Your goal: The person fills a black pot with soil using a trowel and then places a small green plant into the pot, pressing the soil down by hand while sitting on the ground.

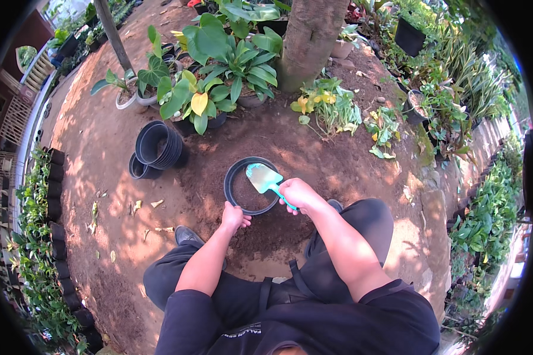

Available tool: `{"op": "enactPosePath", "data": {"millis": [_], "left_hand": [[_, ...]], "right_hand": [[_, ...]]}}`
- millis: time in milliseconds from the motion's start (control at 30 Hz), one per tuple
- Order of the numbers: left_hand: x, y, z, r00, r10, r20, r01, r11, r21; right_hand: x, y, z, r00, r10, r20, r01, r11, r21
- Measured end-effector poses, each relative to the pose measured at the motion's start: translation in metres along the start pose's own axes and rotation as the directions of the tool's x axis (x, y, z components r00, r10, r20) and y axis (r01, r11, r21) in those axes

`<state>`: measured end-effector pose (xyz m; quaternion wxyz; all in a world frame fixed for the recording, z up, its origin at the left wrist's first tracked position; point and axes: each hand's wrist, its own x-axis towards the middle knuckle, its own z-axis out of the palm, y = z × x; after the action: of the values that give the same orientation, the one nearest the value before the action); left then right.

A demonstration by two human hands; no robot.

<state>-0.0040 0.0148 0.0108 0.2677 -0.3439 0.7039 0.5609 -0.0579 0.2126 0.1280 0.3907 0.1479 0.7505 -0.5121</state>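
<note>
A round black plastic plant pot (228, 188) stands on the bare ground in front of me, with brown soil (247, 191) inside. My right hand (297, 195) grips the turquoise handle of a garden trowel (264, 176). The trowel's blade, partly coated in turquoise, lies over the pot's opening. At the pot's near left rim is my left hand (234, 217), its thumb at the edge and its fingers along the outer wall. Loose dark soil (266, 237) lies between the pot and my legs.
Stacked black pots (153, 144) stand to the left. Potted leafy plants (231, 71) and a tree trunk (311, 40) are beyond the pot. Uprooted, yellowing plants (331, 106) lie at the far right. Rows of plants in black bags (55, 195) line the left side. A stone edge (435, 222) runs along the right.
</note>
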Motion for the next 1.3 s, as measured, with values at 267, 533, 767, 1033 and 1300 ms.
{"op": "enactPosePath", "data": {"millis": [267,533,767,1033,1300], "left_hand": [[0.003,0.026,-0.01,0.899,0.291,-0.327,-0.062,0.824,0.563],[0.021,0.012,-0.013,0.958,0.253,-0.133,-0.172,0.883,0.437],[0.009,0.007,-0.004,0.989,0.136,-0.056,-0.124,0.974,0.188],[0.005,0.003,0.003,0.996,0.087,-0.03,-0.087,0.996,-0.02],[0.01,0.0,0.0,0.991,0.128,-0.041,-0.127,0.992,0.012]], "right_hand": [[0.003,0.01,-0.008,1.0,0.013,0.001,-0.013,0.998,0.066],[0.0,0.006,-0.002,0.999,0.013,0.038,-0.015,0.999,0.049],[0.002,0.004,0.023,0.998,-0.015,0.069,0.02,0.997,-0.077],[0.012,0.002,0.01,0.995,0.057,0.076,-0.05,0.995,-0.087],[0.012,0.007,0.015,0.998,0.051,0.032,-0.052,0.999,0.017]]}}
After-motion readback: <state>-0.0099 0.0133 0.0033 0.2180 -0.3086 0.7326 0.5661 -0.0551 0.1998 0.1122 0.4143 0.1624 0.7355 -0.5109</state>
